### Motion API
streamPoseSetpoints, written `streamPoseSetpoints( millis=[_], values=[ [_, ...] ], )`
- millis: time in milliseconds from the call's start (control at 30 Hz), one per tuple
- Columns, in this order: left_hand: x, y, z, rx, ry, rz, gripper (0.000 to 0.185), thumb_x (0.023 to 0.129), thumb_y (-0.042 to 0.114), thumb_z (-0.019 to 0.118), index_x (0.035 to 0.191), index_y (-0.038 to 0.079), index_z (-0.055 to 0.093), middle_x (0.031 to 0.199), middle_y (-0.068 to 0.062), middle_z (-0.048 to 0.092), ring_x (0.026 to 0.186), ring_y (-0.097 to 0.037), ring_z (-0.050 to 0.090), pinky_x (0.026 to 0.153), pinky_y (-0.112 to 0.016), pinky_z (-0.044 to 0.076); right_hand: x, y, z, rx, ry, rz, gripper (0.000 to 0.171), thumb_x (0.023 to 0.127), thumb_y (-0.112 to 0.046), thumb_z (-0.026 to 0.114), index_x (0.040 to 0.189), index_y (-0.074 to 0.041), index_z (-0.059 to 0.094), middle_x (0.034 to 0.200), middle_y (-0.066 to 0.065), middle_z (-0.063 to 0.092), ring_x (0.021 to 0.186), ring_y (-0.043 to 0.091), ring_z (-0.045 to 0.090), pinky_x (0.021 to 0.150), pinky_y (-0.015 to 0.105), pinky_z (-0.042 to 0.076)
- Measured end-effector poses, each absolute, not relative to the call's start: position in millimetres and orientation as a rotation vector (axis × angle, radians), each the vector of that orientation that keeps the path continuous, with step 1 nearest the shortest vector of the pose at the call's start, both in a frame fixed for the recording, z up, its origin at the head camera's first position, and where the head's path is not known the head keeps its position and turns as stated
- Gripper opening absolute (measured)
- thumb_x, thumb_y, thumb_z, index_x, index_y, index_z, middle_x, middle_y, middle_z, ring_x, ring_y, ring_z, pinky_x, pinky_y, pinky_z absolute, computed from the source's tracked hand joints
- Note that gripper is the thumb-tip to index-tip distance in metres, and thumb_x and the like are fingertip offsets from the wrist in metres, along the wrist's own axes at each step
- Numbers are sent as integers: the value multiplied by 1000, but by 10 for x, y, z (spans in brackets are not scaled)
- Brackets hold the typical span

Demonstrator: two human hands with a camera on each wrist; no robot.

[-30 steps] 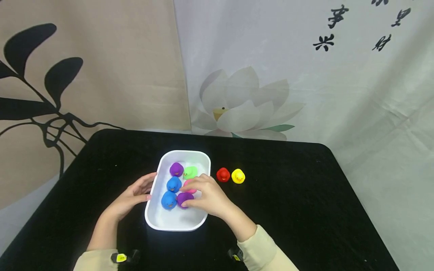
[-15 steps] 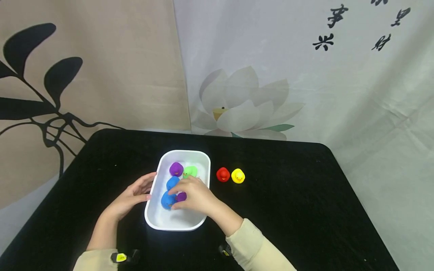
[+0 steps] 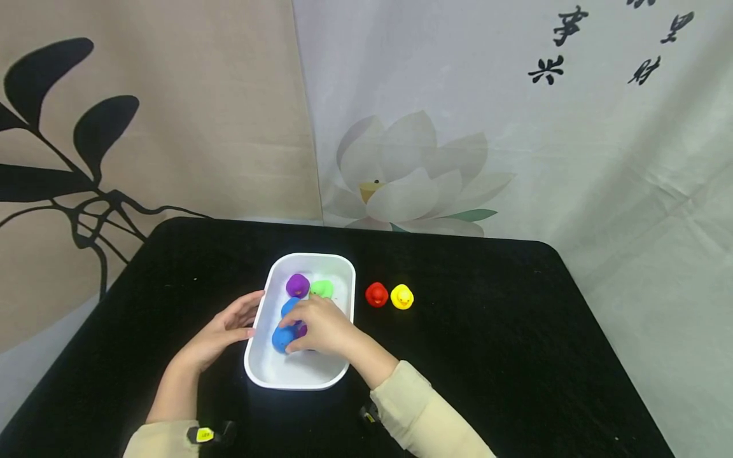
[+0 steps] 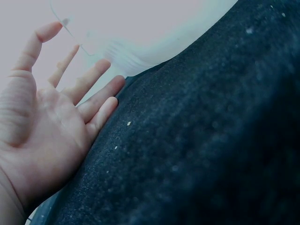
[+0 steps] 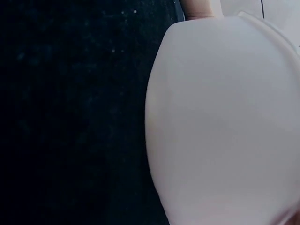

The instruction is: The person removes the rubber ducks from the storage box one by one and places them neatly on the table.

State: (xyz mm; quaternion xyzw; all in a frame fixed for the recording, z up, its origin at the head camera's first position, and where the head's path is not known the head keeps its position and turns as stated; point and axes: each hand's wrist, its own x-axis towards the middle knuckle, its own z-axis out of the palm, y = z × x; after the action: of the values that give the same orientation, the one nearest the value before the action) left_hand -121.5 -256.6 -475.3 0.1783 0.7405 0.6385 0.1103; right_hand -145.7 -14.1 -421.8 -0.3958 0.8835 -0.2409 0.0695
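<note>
A white tray [image 3: 286,376] with toy ducks in it stands on the black table. My left hand [image 3: 220,331] rests at the tray's left side, its fingers extended along the wall, as the left wrist view also shows. Reaching in from the right, my right hand [image 3: 323,326] has thumb and fingers round the lower blue duck [image 3: 282,339]. Under its fingers a purple duck [image 3: 301,330] is partly covered. A second blue duck [image 3: 290,307], another purple duck [image 3: 298,285] and a green duck [image 3: 322,289] sit farther back. The pink duck is hidden by my right hand.
To the right of the tray, a red duck [image 3: 376,295] and a yellow duck [image 3: 402,297] sit side by side on the black tabletop [image 3: 487,343]. A printed cloth [image 3: 412,63] hangs behind the table. The tray wall [image 5: 215,117] fills much of the right wrist view.
My right hand has moved left inside the tray, from the near purple duck to the lower blue duck, covering the pink duck. My left hand has stayed at the tray's side.
</note>
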Motion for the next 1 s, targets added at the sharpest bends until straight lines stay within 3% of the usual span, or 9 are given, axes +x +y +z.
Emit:
streamPoseSetpoints(
  millis=[267,1000],
  values=[
    [-1212,-2570,-4749,511,2185,1868,62,85,9,55,140,14,27,141,-12,31,120,-34,38,87,-53,39,-1480,-208,-4265,-1232,2679,-650,38,68,-38,76,104,-30,68,91,-19,61,84,0,44,80,24,36],
    [-1208,-2579,-4756,528,2185,1873,61,85,7,55,140,14,28,140,-12,32,119,-34,39,88,-53,39,-1442,-192,-4240,-1255,2698,-721,35,71,-40,73,104,-29,68,94,-20,60,84,-1,42,80,20,34]
  ],
)
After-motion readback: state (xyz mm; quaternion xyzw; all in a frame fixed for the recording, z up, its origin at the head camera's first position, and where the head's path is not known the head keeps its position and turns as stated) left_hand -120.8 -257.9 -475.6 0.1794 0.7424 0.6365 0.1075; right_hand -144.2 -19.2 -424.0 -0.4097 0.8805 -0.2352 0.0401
